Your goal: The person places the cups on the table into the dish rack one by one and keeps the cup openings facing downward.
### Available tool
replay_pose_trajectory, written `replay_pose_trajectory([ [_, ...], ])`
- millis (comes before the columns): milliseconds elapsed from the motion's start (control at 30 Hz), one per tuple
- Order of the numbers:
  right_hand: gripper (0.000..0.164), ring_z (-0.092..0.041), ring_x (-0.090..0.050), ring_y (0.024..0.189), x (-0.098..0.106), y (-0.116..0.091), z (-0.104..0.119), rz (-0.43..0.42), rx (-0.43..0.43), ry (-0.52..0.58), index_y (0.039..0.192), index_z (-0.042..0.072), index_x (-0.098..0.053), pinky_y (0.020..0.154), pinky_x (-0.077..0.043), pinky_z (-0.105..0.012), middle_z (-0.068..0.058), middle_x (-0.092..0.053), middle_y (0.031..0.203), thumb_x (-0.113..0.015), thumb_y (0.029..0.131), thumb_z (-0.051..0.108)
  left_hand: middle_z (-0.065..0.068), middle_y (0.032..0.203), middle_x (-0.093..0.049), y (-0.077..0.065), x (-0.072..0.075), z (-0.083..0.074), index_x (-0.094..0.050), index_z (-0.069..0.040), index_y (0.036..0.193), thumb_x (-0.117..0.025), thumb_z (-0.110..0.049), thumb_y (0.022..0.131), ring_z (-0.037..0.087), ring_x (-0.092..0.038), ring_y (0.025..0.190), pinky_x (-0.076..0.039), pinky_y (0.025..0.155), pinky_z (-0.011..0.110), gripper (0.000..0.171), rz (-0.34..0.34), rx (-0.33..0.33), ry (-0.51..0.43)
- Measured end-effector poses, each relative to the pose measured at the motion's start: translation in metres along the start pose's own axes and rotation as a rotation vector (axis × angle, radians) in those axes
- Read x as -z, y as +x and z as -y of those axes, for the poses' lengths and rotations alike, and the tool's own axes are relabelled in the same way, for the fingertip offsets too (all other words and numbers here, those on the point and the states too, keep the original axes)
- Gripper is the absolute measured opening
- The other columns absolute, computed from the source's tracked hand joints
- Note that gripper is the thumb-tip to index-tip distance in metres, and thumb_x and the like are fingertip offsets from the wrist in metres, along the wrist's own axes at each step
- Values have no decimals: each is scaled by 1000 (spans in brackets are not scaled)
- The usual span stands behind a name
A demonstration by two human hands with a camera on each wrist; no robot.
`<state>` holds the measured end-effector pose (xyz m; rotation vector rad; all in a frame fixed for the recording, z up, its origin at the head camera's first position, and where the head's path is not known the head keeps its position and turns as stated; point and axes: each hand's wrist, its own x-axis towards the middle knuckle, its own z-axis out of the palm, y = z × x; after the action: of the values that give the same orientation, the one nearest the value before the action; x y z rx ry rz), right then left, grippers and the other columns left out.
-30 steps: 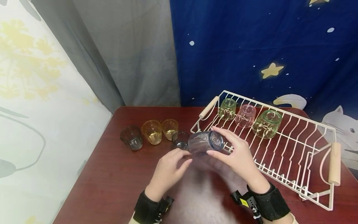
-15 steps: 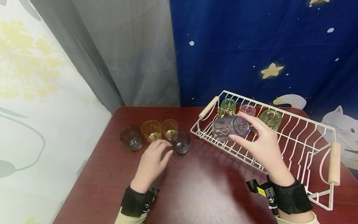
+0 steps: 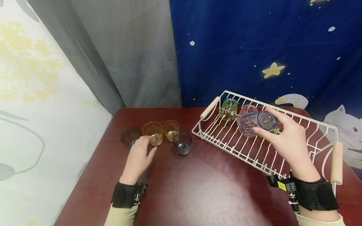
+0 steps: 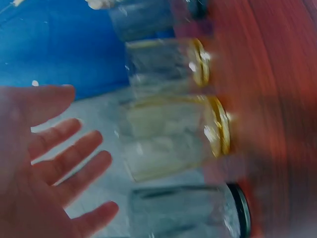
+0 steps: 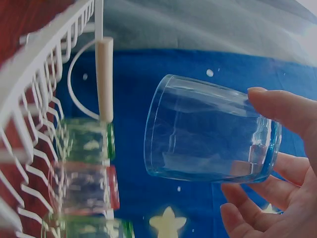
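My right hand (image 3: 289,141) grips a clear bluish glass tumbler (image 3: 249,124) around its base, thumb on one side and fingers on the other. The tumbler is tilted, base toward the palm, above the white wire rack (image 3: 311,119). In the right wrist view the tumbler (image 5: 208,131) hangs apart from the rack. My left hand (image 3: 138,158) is held with loosely spread fingers by a yellow glass (image 3: 152,133); the left wrist view shows a gap between the fingers and that glass (image 4: 168,139). A dark glass (image 3: 130,136) is partly behind this hand.
On the rack, upside down, are a green glass (image 3: 228,109), a pink glass (image 3: 249,110) partly covered by the tumbler, and another green glass mostly hidden. Another yellow glass (image 3: 171,130) and a dark glass (image 3: 182,143) stand upright on the red-brown table (image 3: 198,194).
My right hand has carried the bluish tumbler rightward from beside the dark glass to above the rack. My left hand, earlier near that tumbler, has moved left toward the yellow glass.
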<state>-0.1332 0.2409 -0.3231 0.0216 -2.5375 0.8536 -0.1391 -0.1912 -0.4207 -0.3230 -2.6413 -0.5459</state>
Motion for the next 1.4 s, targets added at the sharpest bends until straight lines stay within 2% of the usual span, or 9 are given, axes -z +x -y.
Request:
replay_pose_trajectory([
  [233, 75, -24, -50, 75, 12, 9, -21, 16, -33, -98, 143, 15, -49, 54, -30, -26, -26, -64, 112, -79, 78, 39, 16, 121, -61, 3, 0, 20, -60, -2, 120, -70, -13, 87, 36, -58, 111, -47, 94, 52, 36, -46, 26, 50],
  [500, 77, -43, -53, 104, 29, 13, -41, 53, -151, -75, 147, 14, -41, 67, -32, -27, -34, -56, 128, -74, 83, 40, 18, 122, -61, -1, 0, 31, -61, -3, 121, -71, -15, 87, 39, -58, 111, -44, 98, 58, 37, -38, 94, 151],
  [633, 75, -45, -54, 106, 33, 14, -46, 32, -203, -97, 148, 13, -41, 64, -31, -25, -34, -57, 126, -72, 84, 40, 17, 121, -63, -2, 0, 34, -61, -5, 122, -70, -13, 87, 40, -58, 113, -39, 102, 64, 37, -47, 132, 167],
  [767, 78, -51, -50, 115, 36, 14, -49, 24, -291, -128, 149, 10, -36, 62, -35, -30, -36, -53, 131, -70, 86, 40, 20, 116, -65, -3, -1, 37, -58, -5, 126, -69, -14, 88, 41, -60, 111, -40, 100, 65, 41, -33, 158, 170],
  [867, 78, -55, -41, 124, 39, 15, -53, 19, -357, -122, 151, 8, -31, 79, -42, -50, -38, -46, 136, -67, 88, 37, 23, 114, -66, -3, -1, 41, -57, -3, 128, -69, -14, 88, 42, -60, 108, -44, 97, 61, 43, -18, 162, 168],
  [1000, 76, -57, -32, 131, 42, 14, -59, 4, -420, -110, 152, 7, -29, 107, -21, -67, -38, -40, 141, -65, 90, 32, 23, 114, -66, -5, -1, 45, -59, -1, 125, -68, -11, 88, 43, -59, 109, -43, 98, 62, 40, -26, 160, 157],
  [1133, 76, -58, -29, 133, 44, 15, -65, 0, -450, -143, 152, 6, -27, 111, -15, -67, -35, -38, 144, -63, 90, 32, 22, 120, -64, -7, -2, 47, -60, -3, 123, -66, -9, 89, 41, -55, 119, -29, 107, 71, 36, -10, 192, 133],
  [1233, 77, -58, -27, 134, 45, 16, -70, 7, -464, -180, 152, 6, -26, 111, -18, -66, -33, -36, 147, -62, 90, 33, 22, 124, -62, -7, -2, 48, -60, -3, 123, -63, -8, 90, 39, -53, 123, -21, 110, 73, 33, 2, 213, 124],
  [1400, 78, -60, -32, 127, 43, 17, -80, 55, -471, -236, 152, 4, -26, 99, -30, -66, -37, -37, 144, -63, 89, 32, 21, 120, -64, -7, -4, 49, -61, -2, 120, -59, -7, 93, 38, -55, 120, -23, 110, 73, 28, -9, 198, 140],
])
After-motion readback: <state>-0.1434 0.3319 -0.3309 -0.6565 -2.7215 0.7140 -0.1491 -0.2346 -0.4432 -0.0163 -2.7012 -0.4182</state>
